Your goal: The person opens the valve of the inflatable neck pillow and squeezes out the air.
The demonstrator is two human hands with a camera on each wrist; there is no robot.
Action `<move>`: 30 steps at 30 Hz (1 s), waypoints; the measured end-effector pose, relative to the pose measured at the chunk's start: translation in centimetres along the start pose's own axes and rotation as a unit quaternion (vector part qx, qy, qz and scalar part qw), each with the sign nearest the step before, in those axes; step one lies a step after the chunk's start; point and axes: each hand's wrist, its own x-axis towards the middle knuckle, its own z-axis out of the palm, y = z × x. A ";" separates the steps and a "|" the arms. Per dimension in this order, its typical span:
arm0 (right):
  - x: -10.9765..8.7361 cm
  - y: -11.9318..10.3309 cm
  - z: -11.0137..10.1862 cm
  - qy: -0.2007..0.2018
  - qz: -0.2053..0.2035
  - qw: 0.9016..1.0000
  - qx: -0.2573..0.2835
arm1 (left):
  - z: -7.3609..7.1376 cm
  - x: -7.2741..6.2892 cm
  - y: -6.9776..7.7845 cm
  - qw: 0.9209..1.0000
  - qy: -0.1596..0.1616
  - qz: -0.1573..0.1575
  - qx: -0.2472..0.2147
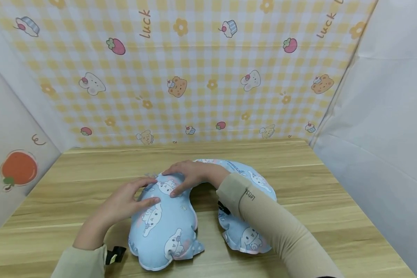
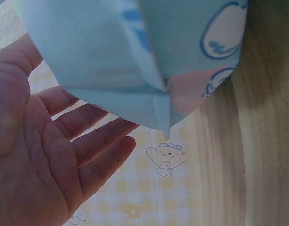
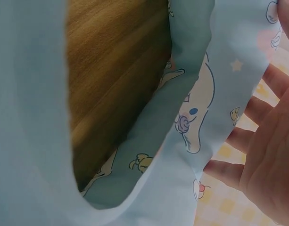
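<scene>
A puffed-up, light blue U-shaped neck pillow [image 1: 180, 227] with white cartoon dogs lies on the wooden table, its two ends facing me. My left hand [image 1: 126, 199] touches the outer left side of its left arm, thumb and fingers spread on the surface. Higher on that same arm, my right hand [image 1: 189, 173] rests with its thumb apart from the fingers. In the left wrist view, loosely spread fingers lie along the pillow's seamed edge [image 2: 116, 99]. The right wrist view shows fingertips against the pillow [image 3: 219, 89]. My right forearm hides part of the pillow's right arm.
The wooden table [image 1: 316, 200] reaches back to a yellow checked cloth [image 1: 201, 108] with cartoon prints. White panels stand at the left [image 1: 7, 116] and right [image 1: 385, 116]. Black bands [image 1: 115, 255] sit at the wrists.
</scene>
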 end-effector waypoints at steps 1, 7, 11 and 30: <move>0.0 0.0 0.0 0.000 0.000 1.000 -0.003 | 0.0 0.0 0.0 1.000 0.000 0.000 0.000; 0.1 -0.1 0.2 -0.001 0.003 1.000 -0.004 | 0.1 0.1 -0.2 1.000 0.001 0.001 0.003; 0.2 -0.2 0.4 0.000 0.005 1.000 -0.006 | 0.1 0.0 -0.2 1.000 0.001 0.002 0.002; 0.3 0.1 1.0 -0.009 0.010 1.000 -0.004 | 0.5 -0.1 -0.4 1.000 -0.007 0.006 -0.001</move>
